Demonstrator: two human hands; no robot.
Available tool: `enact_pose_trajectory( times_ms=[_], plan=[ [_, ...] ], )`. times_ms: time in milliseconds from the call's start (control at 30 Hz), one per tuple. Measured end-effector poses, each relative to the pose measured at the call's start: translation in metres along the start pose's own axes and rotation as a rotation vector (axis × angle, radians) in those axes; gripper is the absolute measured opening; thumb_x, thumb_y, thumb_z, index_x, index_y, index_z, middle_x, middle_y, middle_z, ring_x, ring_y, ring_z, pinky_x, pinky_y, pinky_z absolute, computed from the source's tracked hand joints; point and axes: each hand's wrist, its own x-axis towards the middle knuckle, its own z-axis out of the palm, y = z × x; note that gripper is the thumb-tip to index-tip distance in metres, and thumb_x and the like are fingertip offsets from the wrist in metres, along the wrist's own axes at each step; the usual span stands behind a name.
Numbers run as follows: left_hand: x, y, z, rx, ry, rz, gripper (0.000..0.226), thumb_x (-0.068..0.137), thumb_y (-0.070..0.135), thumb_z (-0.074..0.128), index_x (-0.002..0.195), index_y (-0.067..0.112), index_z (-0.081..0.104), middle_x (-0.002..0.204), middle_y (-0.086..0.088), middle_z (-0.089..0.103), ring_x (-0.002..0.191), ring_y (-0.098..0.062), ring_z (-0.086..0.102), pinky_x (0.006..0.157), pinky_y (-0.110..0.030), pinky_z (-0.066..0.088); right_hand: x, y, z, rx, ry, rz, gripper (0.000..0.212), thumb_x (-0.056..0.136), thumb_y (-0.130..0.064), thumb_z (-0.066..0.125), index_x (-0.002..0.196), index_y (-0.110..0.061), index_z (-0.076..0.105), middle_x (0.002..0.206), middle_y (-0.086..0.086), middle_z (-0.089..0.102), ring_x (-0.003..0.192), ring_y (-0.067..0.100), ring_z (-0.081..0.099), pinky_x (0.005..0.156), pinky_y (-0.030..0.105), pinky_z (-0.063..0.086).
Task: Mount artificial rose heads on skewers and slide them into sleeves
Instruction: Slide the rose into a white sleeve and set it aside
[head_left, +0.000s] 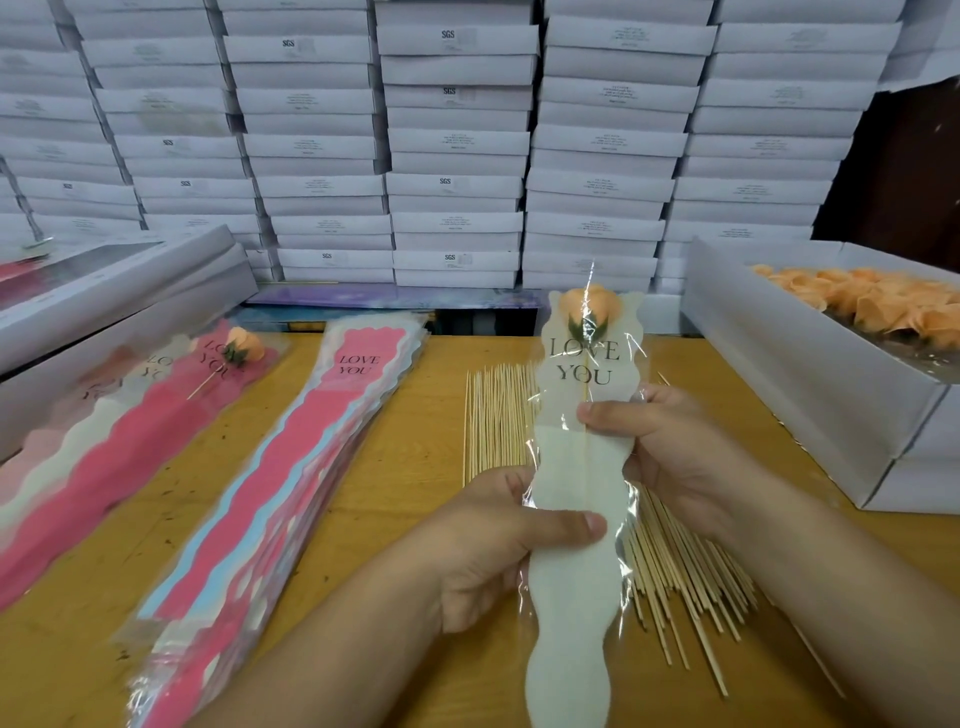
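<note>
I am seeing left hand (498, 540) and right hand (670, 447) both pinching one white sleeve (571, 519), upright above bench (415, 415); one rose head (587, 304) inside.

We face a wooden table (415, 426) with a yellow-brown top. A loose spread of bamboo skewers (498, 415) lies flat across its middle, fanning toward our right. Left of them rests a thick stack of empty sleeves (291, 493), pink and pale blue, printed "LOVE YOU". Further left lies a pile of filled sleeves (104, 431); the top one shows an orange rose head (244, 344) on a skewer. At the right edge sits an open white box (810, 374) of orange rose heads. At the far left sits a long white box (119, 296). White boxes (457, 156) are stacked high along the back.
</note>
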Motion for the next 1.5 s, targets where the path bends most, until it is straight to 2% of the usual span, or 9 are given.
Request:
enact_pose_trajectory(
  times_ms=[200, 300, 433, 533, 667, 933, 1133, 1333, 1500],
  plan=[
    [-0.001, 0.001, 0.001, -0.008, 0.01, 0.017, 0.021, 0.081, -0.005, 0.075, 0.099, 0.005, 0.074, 0.089, -0.013, 0.077, 0.073, -0.023, 0.075, 0.062, -0.029, 0.06, -0.001, 0.0, 0.0, 0.041, -0.035, 0.011, 0.012, 0.085, -0.002, 0.07, 0.094, -0.01, 0.072, 0.091, 0.007, 0.078, 0.072, 0.019, 0.075, 0.05, 0.025, 0.055],
    [0.0, 0.0, 0.0, -0.016, 0.049, 0.034, 0.025, 0.081, -0.001, 0.077, 0.105, 0.004, 0.072, 0.093, -0.013, 0.077, 0.077, -0.023, 0.074, 0.067, -0.032, 0.06, -0.002, 0.001, 0.001, 0.023, -0.13, 0.047, 0.016, 0.085, 0.0, 0.07, 0.099, -0.009, 0.072, 0.095, 0.009, 0.078, 0.079, 0.022, 0.076, 0.053, 0.022, 0.056],
    [0.001, 0.0, -0.001, 0.006, 0.031, 0.01, 0.03, 0.082, 0.003, 0.078, 0.111, 0.004, 0.071, 0.102, -0.014, 0.077, 0.085, -0.024, 0.074, 0.08, -0.038, 0.062, -0.001, -0.001, 0.0, 0.029, -0.084, 0.031, 0.015, 0.085, 0.0, 0.07, 0.098, -0.006, 0.072, 0.091, 0.009, 0.078, 0.072, 0.019, 0.075, 0.051, 0.022, 0.054],
    [0.001, -0.002, 0.001, 0.047, -0.034, -0.03, 0.026, 0.083, 0.001, 0.077, 0.107, 0.006, 0.072, 0.096, -0.011, 0.077, 0.079, -0.021, 0.074, 0.071, -0.033, 0.062, 0.0, -0.005, -0.003, 0.046, -0.03, 0.013, 0.014, 0.085, -0.001, 0.07, 0.098, -0.005, 0.072, 0.09, 0.01, 0.078, 0.069, 0.018, 0.074, 0.048, 0.022, 0.054],
    [0.001, -0.005, 0.002, 0.051, -0.029, -0.024, 0.02, 0.082, -0.002, 0.076, 0.1, 0.007, 0.073, 0.089, -0.011, 0.077, 0.069, -0.018, 0.073, 0.054, -0.024, 0.057, 0.001, -0.005, -0.005, 0.056, -0.016, 0.012, 0.017, 0.085, -0.002, 0.07, 0.101, -0.005, 0.07, 0.093, 0.009, 0.078, 0.074, 0.018, 0.075, 0.057, 0.026, 0.059],
    [0.002, 0.002, -0.005, 0.038, 0.014, 0.056, 0.019, 0.08, -0.002, 0.076, 0.098, 0.006, 0.075, 0.089, -0.015, 0.076, 0.071, -0.025, 0.073, 0.064, -0.037, 0.062, 0.0, -0.004, -0.001, 0.055, -0.115, 0.012, 0.023, 0.091, -0.024, 0.067, 0.108, -0.008, 0.071, 0.102, 0.011, 0.077, 0.091, 0.024, 0.075, 0.063, 0.027, 0.059],
    [0.001, 0.011, -0.012, 0.096, 0.116, 0.121, 0.021, 0.081, 0.0, 0.076, 0.101, 0.005, 0.075, 0.09, -0.013, 0.077, 0.071, -0.022, 0.074, 0.058, -0.029, 0.058, -0.001, -0.006, 0.001, 0.101, -0.119, -0.01, 0.039, 0.078, -0.045, 0.072, 0.101, -0.014, 0.073, 0.091, 0.006, 0.075, 0.076, 0.017, 0.071, 0.058, 0.025, 0.056],
    [-0.005, 0.03, -0.026, 0.151, 0.203, 0.217, 0.022, 0.077, 0.006, 0.077, 0.099, 0.008, 0.076, 0.098, -0.011, 0.078, 0.089, -0.027, 0.075, 0.088, -0.046, 0.059, -0.001, -0.007, -0.003, 0.145, -0.129, -0.019, 0.05, 0.079, -0.054, 0.062, 0.107, -0.015, 0.072, 0.088, 0.005, 0.074, 0.073, 0.013, 0.07, 0.054, 0.024, 0.054],
    [-0.013, 0.054, -0.035, 0.135, 0.262, 0.324, 0.018, 0.083, 0.0, 0.072, 0.1, 0.006, 0.074, 0.097, -0.011, 0.078, 0.087, -0.025, 0.076, 0.074, -0.034, 0.063, -0.001, -0.008, -0.006, 0.144, -0.139, -0.026, 0.05, 0.08, -0.05, 0.061, 0.11, -0.012, 0.07, 0.089, 0.007, 0.073, 0.072, 0.013, 0.068, 0.053, 0.024, 0.054]
  ],
)
